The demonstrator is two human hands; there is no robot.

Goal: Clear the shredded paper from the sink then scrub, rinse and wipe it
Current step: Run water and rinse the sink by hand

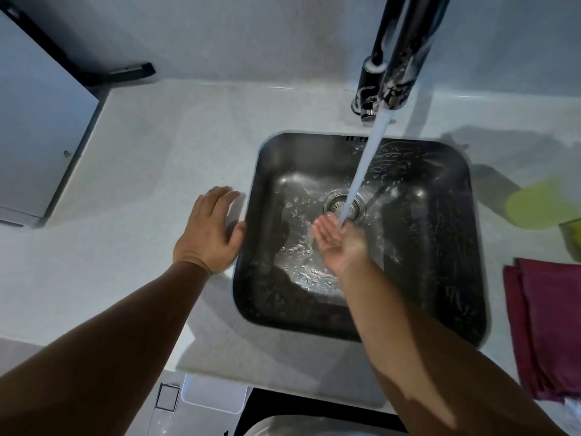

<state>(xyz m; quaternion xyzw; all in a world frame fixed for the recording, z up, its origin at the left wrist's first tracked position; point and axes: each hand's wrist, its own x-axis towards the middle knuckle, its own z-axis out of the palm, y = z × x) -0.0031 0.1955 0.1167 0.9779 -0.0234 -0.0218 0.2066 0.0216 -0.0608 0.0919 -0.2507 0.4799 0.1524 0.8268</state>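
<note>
The steel sink (440, 234) is set into a pale counter, wet, with water pooling on its floor around the drain strainer (334, 202). No shredded paper shows in it. A stream of water (364, 165) runs from the black tap (399, 58) down over the drain. My right hand (338, 242) is inside the basin, palm up and cupped under the stream, holding nothing. My left hand (212, 231) rests flat on the counter, fingers straight, thumb at the sink's left rim.
A yellow-green cloth or sponge (537, 206) lies on the counter to the right of the sink. A folded dark red cloth (547, 322) lies nearer the front right. A white cabinet (37, 127) stands at the left. A white bin rim (283, 426) shows below the counter edge.
</note>
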